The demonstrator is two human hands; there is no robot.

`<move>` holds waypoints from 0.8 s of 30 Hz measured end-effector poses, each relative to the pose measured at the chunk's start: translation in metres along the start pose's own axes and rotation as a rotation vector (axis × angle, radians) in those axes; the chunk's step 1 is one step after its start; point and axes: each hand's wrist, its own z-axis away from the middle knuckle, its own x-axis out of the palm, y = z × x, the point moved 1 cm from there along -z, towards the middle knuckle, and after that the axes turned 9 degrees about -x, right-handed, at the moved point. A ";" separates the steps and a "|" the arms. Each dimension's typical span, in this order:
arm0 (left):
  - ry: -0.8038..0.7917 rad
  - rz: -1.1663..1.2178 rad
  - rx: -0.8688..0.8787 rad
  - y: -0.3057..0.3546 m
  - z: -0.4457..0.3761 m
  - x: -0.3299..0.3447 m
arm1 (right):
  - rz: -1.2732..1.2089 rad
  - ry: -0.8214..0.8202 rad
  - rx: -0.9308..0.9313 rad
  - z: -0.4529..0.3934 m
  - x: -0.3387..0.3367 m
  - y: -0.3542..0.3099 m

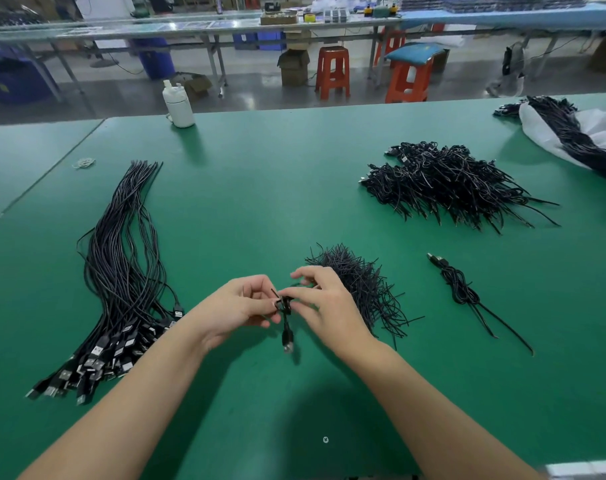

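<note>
Cable (287, 308), folded into a short coil, sits just below the middle of the frame, pinched between both hands above the bench (260, 202), with its plug (288, 345) hanging down from the coil towards the lower edge. The left hand (239, 306) grips the coil from the left, fingers curled around it. The right hand (325, 299) meets it from the right, thumb and forefinger pinching a thin black tie (275, 294) that wraps the coil's waist; one end of the tie sticks up to the upper left.

The step looks like twisting the tie closed. To do it well, the left hand should clamp the loops flat so none slips out, while the right hand draws the tie snug and turns both ends together close to the coil. A loose twist would probably let the loops spring open.

Right behind the right hand lies the heap of spare ties (363, 289). One tied cable (462, 292) lies further right. Loose cables (121, 265) stretch down the left side, and a pile of bundles (447, 181) fills the upper right. A white bottle (178, 105) stands at the bench's far edge, upper left of centre.
</note>
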 end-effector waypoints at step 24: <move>0.353 -0.635 0.419 -0.006 0.000 0.001 | -1.053 -0.022 0.639 0.000 0.010 -0.003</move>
